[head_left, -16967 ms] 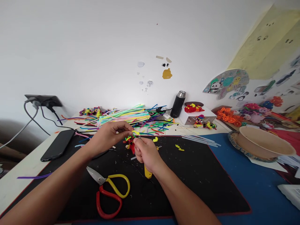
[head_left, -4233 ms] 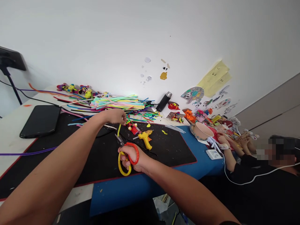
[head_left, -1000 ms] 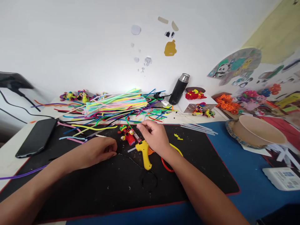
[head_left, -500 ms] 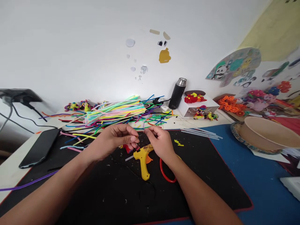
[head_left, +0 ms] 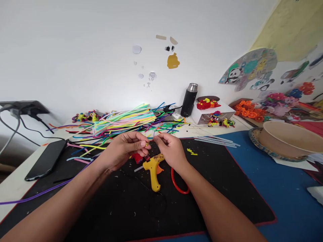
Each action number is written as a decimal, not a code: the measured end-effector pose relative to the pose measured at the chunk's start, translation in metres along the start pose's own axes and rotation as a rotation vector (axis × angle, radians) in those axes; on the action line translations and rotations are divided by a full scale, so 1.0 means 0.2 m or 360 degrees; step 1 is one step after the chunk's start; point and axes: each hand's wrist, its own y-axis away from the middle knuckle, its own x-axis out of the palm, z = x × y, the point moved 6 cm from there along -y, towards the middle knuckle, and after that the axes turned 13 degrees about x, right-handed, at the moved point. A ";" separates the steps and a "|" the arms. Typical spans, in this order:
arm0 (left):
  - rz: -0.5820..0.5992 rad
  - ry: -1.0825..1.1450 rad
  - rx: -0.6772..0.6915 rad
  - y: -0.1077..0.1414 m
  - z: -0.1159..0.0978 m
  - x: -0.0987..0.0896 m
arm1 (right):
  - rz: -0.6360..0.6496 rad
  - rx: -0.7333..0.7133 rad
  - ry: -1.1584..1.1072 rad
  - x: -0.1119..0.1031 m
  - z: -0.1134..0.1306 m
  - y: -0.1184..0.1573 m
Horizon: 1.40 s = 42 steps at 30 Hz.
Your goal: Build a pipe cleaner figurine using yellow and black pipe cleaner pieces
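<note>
The left hand's (head_left: 124, 149) thumb and index finger pinch a tiny yellow piece (head_left: 146, 144). Just beside it, the right hand's (head_left: 173, 153) thumb presses toward its curled index finger; I cannot tell whether anything lies between. Both wrists angle inward above the black mat (head_left: 113, 208). A second ago the left hand was lower and farther from the right. Below them lies a yellow glue gun (head_left: 153, 173), a red figure (head_left: 137, 158) partly hidden beyond it. The scissors (head_left: 177, 184), gripped by the right hand four seconds ago, lie under its wrist.
</note>
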 end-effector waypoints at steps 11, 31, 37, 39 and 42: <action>-0.0018 0.0059 0.0077 -0.02 -0.01 -0.02 | 0.0240 0.0103 -0.0388 0.04 0.00 0.01; 0.0088 -0.0242 0.0114 -0.01 0.01 0.03 | 0.0499 0.0229 -0.0527 0.12 0.02 0.04; 0.0133 -0.0186 0.0077 0.01 0.00 0.03 | 0.0413 0.0165 -0.0422 0.10 0.02 0.04; 0.0132 -0.0206 0.0071 0.00 0.01 0.03 | 0.0390 0.0118 -0.0357 0.09 0.02 0.05; 0.0130 -0.0212 0.0056 0.00 0.02 0.02 | 0.0383 0.0101 -0.0309 0.09 0.03 0.05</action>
